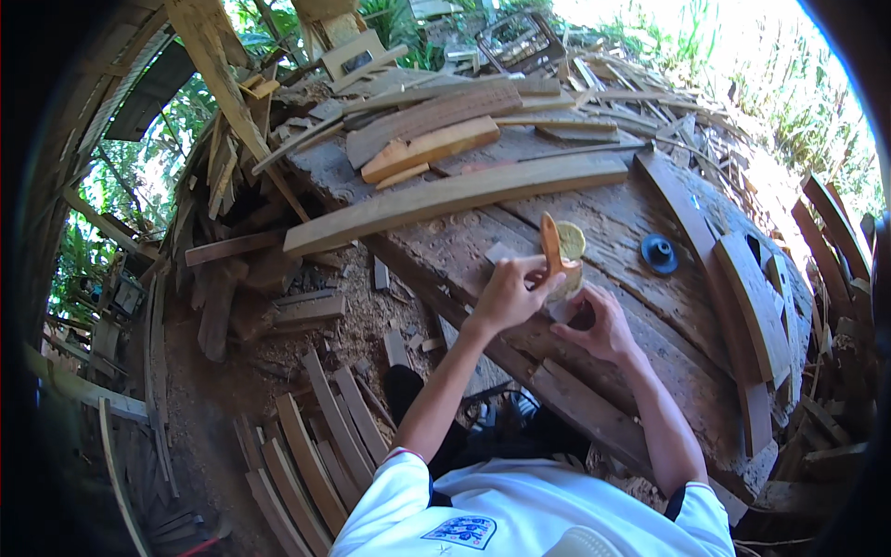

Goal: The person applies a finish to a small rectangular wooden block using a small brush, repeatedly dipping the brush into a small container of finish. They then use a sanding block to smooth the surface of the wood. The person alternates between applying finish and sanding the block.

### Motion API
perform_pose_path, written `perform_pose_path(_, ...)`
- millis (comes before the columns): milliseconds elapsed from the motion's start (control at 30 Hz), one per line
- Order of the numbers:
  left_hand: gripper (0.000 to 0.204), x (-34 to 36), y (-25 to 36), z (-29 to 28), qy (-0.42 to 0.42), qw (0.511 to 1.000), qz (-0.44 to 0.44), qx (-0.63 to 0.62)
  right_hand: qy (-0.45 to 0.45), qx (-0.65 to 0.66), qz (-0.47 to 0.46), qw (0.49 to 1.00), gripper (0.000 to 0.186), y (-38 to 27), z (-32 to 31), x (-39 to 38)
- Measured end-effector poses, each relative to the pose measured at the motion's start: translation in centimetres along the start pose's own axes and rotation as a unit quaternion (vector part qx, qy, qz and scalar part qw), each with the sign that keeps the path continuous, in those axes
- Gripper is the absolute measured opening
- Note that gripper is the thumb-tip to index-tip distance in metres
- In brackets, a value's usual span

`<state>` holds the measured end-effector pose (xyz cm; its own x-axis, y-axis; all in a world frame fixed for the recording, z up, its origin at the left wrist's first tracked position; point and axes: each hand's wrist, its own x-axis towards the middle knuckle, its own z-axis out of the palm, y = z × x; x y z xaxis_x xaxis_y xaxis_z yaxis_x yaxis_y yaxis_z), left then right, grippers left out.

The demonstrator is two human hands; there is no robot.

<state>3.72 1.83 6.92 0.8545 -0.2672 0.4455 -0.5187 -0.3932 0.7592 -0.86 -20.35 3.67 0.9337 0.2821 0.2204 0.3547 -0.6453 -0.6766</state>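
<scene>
My left hand (527, 290) grips a flat orange-brown wooden piece (550, 239), held upright over the plank workbench (650, 320). Behind that piece is a round pale-yellow item (570, 241), with a tan rounded part (567, 278) below it; their exact connection is unclear. My right hand (596, 325) is closed around the lower, light-coloured part of this object, just right of my left hand, and hides much of it. A dark blue round object (658, 254) with a raised centre lies on the bench to the right.
A long board (445, 200) and a pile of offcuts (432, 130) lie across the bench's back. Curved boards (754, 302) line its right side. More strips (311, 446) stand at the lower left, beside sawdust-covered ground (353, 320). A timber post (218, 79) rises at back left.
</scene>
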Motion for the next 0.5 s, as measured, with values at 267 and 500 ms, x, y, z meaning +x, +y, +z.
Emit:
perform_pose_path(267,0.025,2.8,-5.3,-4.9,0.086,0.992,-0.084,0.033,0.02,0.007,-0.014,1.0,0.05,0.9,0.3,-0.4)
perform_pose_path(500,0.053,2.9,-13.4,-6.9,0.108,0.979,-0.12,0.127,0.109,0.044,-0.002,0.993,0.043,0.7,0.2,0.2)
